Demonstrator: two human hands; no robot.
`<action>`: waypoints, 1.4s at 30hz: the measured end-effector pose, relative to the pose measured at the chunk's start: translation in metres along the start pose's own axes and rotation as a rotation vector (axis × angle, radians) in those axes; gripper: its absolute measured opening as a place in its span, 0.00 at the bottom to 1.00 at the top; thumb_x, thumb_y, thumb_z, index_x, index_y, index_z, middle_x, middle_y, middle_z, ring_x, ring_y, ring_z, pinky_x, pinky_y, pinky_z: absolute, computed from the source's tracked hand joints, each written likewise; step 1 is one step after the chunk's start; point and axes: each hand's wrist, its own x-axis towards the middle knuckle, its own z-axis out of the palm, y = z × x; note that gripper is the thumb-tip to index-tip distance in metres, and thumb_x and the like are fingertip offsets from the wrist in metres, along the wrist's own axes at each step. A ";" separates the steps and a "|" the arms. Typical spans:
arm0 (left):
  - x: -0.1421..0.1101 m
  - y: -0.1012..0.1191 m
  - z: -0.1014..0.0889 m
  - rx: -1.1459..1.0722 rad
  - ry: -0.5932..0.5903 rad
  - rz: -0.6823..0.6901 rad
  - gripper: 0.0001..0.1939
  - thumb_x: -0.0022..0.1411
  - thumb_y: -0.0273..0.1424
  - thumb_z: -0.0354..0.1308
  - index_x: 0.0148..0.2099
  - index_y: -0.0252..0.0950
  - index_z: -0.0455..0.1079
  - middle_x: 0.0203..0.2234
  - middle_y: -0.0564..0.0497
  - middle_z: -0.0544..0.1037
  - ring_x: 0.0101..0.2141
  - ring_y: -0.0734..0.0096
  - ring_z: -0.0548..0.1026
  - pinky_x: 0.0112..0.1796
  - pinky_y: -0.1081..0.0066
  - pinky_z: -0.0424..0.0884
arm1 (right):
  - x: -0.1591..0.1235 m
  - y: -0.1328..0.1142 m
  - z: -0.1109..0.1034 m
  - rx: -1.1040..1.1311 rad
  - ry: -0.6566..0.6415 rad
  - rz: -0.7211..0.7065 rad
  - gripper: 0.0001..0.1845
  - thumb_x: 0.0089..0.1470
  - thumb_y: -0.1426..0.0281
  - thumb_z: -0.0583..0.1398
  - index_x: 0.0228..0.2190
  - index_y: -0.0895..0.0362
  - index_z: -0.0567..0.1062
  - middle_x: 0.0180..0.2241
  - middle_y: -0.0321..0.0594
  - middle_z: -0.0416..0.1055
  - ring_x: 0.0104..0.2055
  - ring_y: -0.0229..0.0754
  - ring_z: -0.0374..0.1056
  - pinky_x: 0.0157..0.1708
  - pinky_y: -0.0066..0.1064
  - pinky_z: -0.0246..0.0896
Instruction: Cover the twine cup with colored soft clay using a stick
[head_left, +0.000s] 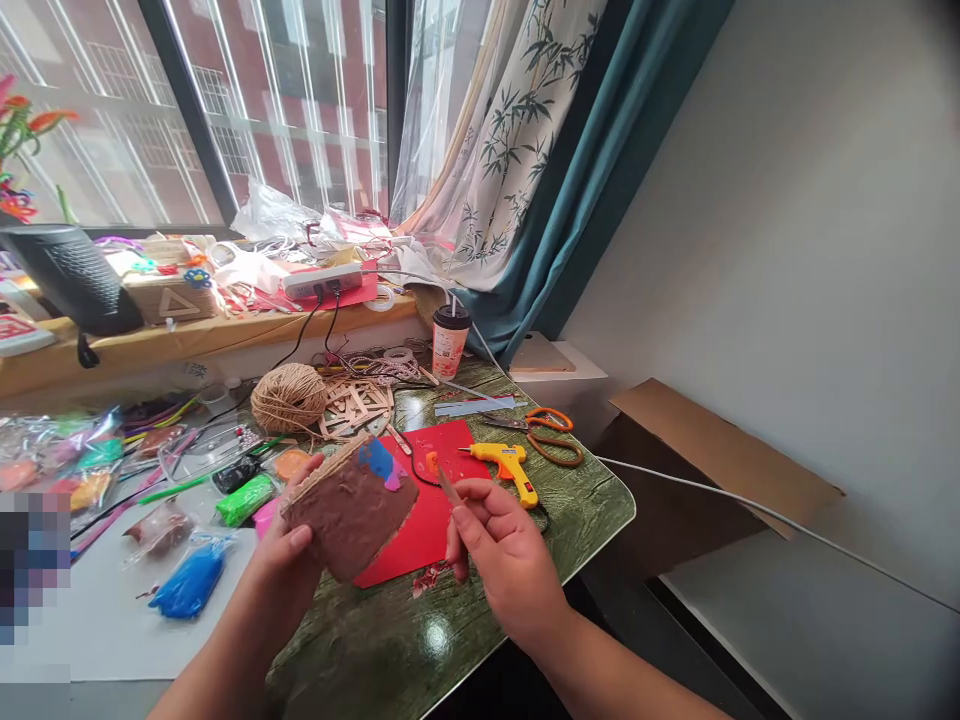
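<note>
My left hand (289,560) is closed around a brown clay-coated piece (352,525), tilted above the table, with its thumb on the near face. A blue patch (379,460) and a small pink-purple patch (395,481) sit at its upper right corner. My right hand (506,555) pinches a thin flat craft stick (448,488) that points up and left. At the tip of the stick is a bit of orange clay (432,462), apart from the brown piece. Below both hands lies a red sheet (442,440), partly hidden by them.
A yellow glue gun (504,462) and orange-handled scissors (551,425) lie to the right. Behind are a twine ball (289,397), craft sticks (358,405) and a lidded paper cup (451,340). Bagged blue clay (191,580) and green clay (246,500) lie left.
</note>
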 end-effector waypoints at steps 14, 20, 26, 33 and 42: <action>-0.003 0.006 0.016 0.066 0.018 -0.130 0.48 0.51 0.56 0.74 0.69 0.40 0.70 0.55 0.41 0.86 0.57 0.36 0.81 0.55 0.48 0.81 | 0.012 -0.020 0.005 -0.724 -0.316 -0.820 0.35 0.68 0.81 0.56 0.70 0.47 0.69 0.37 0.42 0.79 0.34 0.46 0.70 0.35 0.37 0.70; -0.004 0.004 0.014 0.069 0.057 -0.153 0.44 0.52 0.53 0.75 0.65 0.38 0.73 0.50 0.41 0.87 0.52 0.39 0.85 0.53 0.50 0.81 | 0.017 -0.013 0.004 -0.858 -0.358 -0.866 0.38 0.68 0.81 0.55 0.73 0.46 0.63 0.41 0.44 0.81 0.34 0.46 0.70 0.35 0.38 0.70; -0.007 0.002 0.011 0.096 0.063 -0.179 0.40 0.56 0.52 0.72 0.65 0.39 0.73 0.49 0.42 0.87 0.50 0.42 0.86 0.50 0.51 0.82 | 0.019 -0.005 0.003 -0.960 -0.396 -0.888 0.36 0.71 0.78 0.53 0.75 0.48 0.59 0.31 0.40 0.74 0.31 0.47 0.68 0.31 0.37 0.67; -0.005 -0.001 0.016 0.107 0.092 -0.093 0.39 0.59 0.47 0.70 0.68 0.43 0.65 0.59 0.42 0.82 0.53 0.44 0.84 0.49 0.53 0.83 | 0.011 0.000 0.004 -1.097 -0.472 -0.862 0.36 0.71 0.76 0.51 0.76 0.57 0.55 0.29 0.40 0.74 0.29 0.48 0.67 0.28 0.37 0.65; 0.004 -0.009 0.002 0.265 0.169 0.045 0.42 0.64 0.51 0.64 0.75 0.49 0.58 0.62 0.44 0.80 0.56 0.44 0.83 0.48 0.53 0.84 | 0.013 -0.014 0.024 -0.765 -0.408 -0.425 0.27 0.72 0.68 0.52 0.67 0.60 0.73 0.32 0.45 0.77 0.30 0.46 0.70 0.32 0.37 0.70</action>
